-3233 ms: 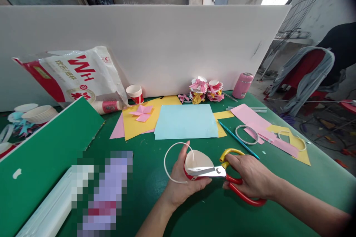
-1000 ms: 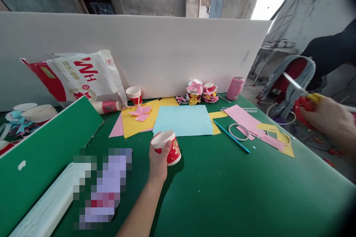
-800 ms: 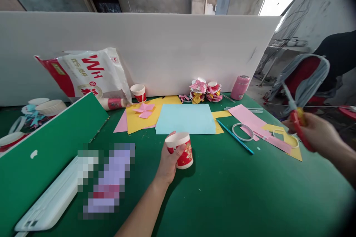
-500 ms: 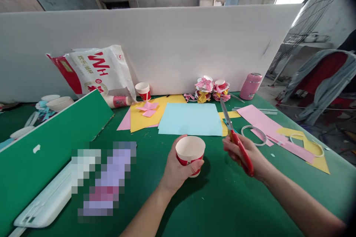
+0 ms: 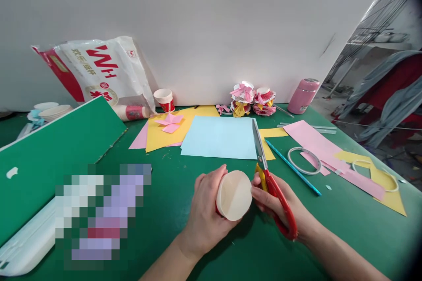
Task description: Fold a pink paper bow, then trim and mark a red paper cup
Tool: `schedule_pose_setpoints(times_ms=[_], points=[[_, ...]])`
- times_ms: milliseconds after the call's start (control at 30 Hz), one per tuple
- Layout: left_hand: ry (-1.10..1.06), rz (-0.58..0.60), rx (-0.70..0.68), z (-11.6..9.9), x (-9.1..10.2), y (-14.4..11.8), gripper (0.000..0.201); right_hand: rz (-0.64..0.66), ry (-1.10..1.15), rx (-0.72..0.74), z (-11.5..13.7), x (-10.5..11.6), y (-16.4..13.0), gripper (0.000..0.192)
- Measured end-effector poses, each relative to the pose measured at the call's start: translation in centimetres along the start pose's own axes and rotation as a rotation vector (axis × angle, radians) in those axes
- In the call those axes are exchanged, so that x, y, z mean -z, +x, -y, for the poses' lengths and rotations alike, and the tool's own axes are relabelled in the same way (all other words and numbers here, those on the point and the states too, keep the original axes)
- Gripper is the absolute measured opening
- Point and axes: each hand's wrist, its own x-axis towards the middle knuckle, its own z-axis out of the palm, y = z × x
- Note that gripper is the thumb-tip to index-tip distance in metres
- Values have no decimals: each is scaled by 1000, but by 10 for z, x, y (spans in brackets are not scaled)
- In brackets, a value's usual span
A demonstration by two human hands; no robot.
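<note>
My left hand (image 5: 206,210) is wrapped round a paper cup (image 5: 234,195), whose pale mouth is tilted toward me; its red side is mostly hidden by my fingers. Close by on the right, my right hand (image 5: 280,202) grips scissors (image 5: 280,204) with red handles. Their blades point up and away, and look closed. A small yellow piece (image 5: 261,178) shows beside the blades at my fingers; I cannot make out what it is. Beyond my hands lie light blue paper sheets (image 5: 219,137).
Right of my hands are a blue pencil-like stick (image 5: 292,167), a tape roll (image 5: 303,160) and pink paper strips (image 5: 329,158). Decorated cups (image 5: 242,99), a pink bottle (image 5: 303,96) and another paper cup (image 5: 164,100) stand along the white partition (image 5: 198,44). A green board (image 5: 66,140) leans at left.
The cup has tipped so its mouth faces me more. My right hand with the scissors has come nearer to the cup, uncovering the blue stick. The view has tilted down.
</note>
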Motion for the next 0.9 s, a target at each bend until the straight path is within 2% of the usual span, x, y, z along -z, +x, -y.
schedule_pose_setpoints(times_ms=[267,400,567,667,800,900], points=[[-26,-16,51,-5,-1,0,83,17,20,-38,0,-4,-1,30],[-70,-55,144,-5,-2,-1,80,-20,5,-28,-4,-4,0,32],[-85,-88,294,-6,-5,-4,82,-138,-107,140,-10,-6,3,30],[-23,-116,347,-6,-7,-4,82,-185,-195,235,-10,-9,1,27],[144,-152,228,-3,-6,-2,85,-198,-250,270,-8,-10,-1,23],[225,-179,115,-1,-3,-1,90,-292,-271,281,-3,-4,0,25]])
